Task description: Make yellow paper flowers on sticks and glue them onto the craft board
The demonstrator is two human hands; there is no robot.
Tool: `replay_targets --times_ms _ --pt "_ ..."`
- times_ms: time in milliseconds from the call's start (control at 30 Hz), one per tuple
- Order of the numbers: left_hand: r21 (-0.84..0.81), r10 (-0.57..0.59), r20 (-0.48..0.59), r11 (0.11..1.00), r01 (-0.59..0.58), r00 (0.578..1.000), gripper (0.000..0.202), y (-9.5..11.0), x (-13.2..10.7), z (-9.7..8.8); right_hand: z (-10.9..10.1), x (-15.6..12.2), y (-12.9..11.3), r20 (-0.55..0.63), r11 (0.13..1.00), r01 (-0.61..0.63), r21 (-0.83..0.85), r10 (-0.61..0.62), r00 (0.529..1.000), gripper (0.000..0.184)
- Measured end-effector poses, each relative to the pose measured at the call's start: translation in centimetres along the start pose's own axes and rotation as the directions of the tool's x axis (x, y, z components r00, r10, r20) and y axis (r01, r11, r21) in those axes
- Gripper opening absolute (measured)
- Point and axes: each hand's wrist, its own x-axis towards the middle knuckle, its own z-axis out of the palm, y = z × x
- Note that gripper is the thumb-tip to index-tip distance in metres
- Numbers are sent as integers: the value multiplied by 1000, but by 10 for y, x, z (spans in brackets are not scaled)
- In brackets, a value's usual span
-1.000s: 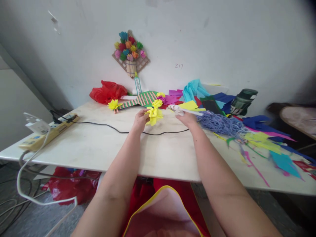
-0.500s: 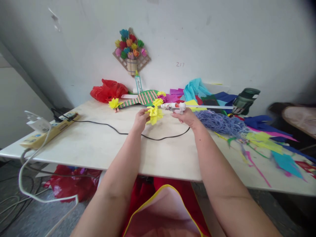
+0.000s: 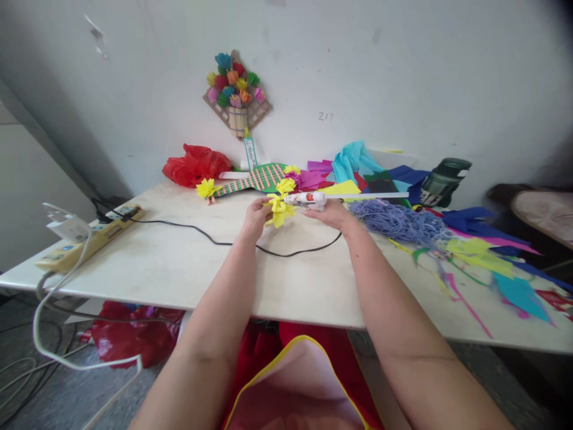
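Observation:
Between the fingers of my left hand (image 3: 256,220) is a yellow paper flower (image 3: 278,215), held above the table. My right hand (image 3: 330,215) grips a white glue gun (image 3: 313,199), and a long glue stick (image 3: 376,195) sticks out of its back end. The gun's nozzle is at the yellow flower; whether they touch I cannot tell. Just behind lies a green guitar-shaped piece (image 3: 268,177) with pinkish strips, with a yellow flower (image 3: 207,188) at its left end and more yellow flowers (image 3: 285,186) at its right.
A black cord (image 3: 286,255) runs over the white table (image 3: 179,269) from a yellow power strip (image 3: 96,239). On the right lie blue-violet string (image 3: 398,222), coloured paper scraps (image 3: 521,295) and a dark green bottle (image 3: 445,181). Red crumpled plastic (image 3: 197,165) is at the back left.
My right hand has moved left with the glue gun, bringing the nozzle over to the yellow flower. My left hand has stayed almost in place.

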Motion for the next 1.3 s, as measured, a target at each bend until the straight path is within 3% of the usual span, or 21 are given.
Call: replay_targets --times_ms 800,1300 --pt "-15 -3 12 1000 3 1000 27 1 -2 4 6 2 -3 56 962 6 -273 10 998 46" --pt "-32 -20 17 999 20 1000 24 1 -1 5 8 2 -1 54 935 23 -354 -4 999 42"
